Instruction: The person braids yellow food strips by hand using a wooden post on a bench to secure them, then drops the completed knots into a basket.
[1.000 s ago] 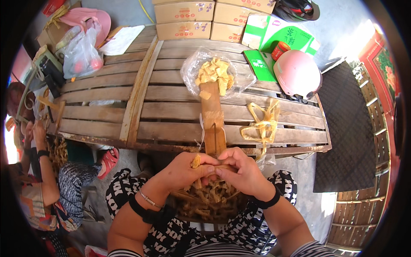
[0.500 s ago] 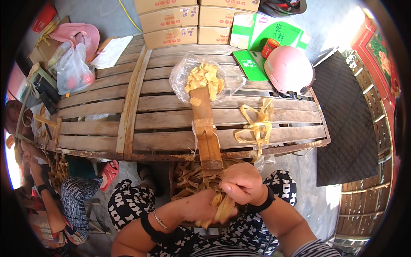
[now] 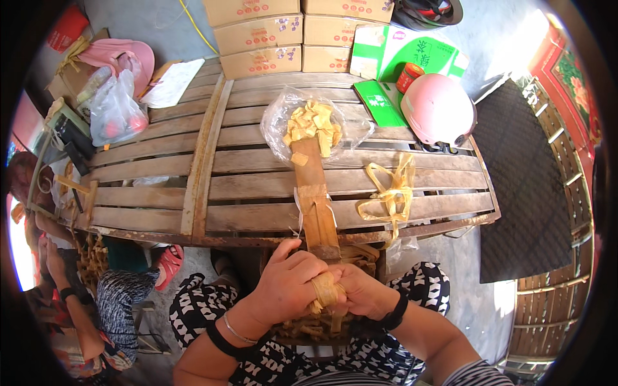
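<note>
L hand [image 3: 290, 284] curls round a folded tan strip [image 3: 327, 291], 1 finger poking up; R hand [image 3: 365, 291] closes on the strip's other side, fingertips partly hidden. Strip is btwn the 2 hands, just above a heap of similar strips [image 3: 315, 329] & near the lower end of a wooden board [image 3: 313, 215]. Board juts off the slatted tbl [image 3: 251, 186]; its far end is at tan pieces [image 3: 312, 121] in a clear plastic bag [image 3: 274, 132]. Knotted yellow plastic [image 3: 391, 193] lies R of the board, w/ a pink helmet [image 3: 438, 106] farther back. Co-worker's arm [image 3: 78, 316] shows far L.
</note>
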{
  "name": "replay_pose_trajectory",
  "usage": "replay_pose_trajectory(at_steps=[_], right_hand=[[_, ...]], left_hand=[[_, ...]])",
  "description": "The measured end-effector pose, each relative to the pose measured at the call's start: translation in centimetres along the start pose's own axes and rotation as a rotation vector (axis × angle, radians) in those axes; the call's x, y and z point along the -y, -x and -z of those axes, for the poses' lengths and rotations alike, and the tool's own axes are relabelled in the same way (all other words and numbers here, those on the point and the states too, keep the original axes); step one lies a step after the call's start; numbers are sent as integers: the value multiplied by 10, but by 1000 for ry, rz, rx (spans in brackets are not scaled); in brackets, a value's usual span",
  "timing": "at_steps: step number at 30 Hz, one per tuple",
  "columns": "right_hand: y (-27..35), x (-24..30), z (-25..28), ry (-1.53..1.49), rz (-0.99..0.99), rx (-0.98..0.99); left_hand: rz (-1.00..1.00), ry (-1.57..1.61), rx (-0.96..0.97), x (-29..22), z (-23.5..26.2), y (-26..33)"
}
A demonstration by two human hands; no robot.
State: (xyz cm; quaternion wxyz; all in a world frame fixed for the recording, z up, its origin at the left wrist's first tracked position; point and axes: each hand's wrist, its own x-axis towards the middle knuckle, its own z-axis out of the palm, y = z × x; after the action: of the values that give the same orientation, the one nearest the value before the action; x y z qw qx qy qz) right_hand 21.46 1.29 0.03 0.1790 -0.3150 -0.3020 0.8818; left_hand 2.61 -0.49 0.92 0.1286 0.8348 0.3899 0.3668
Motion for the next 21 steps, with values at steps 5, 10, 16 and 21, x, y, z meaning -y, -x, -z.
replay_pose_trajectory(at_steps=[5, 10, 16, 21], right_hand=[[-1, 7, -5, 98, 346, -305], [7, 14, 7, 817, 467, -211], [5, 11, 2, 1197, 459, -232], [17, 28, 1, 323, 3, 74]], left_hand=[[232, -160, -92, 2, -3, 1], [321, 3, 160, 3, -1, -1], [233, 19, 180, 5, -4, 1], [379, 656, -65, 3, 27, -6]])
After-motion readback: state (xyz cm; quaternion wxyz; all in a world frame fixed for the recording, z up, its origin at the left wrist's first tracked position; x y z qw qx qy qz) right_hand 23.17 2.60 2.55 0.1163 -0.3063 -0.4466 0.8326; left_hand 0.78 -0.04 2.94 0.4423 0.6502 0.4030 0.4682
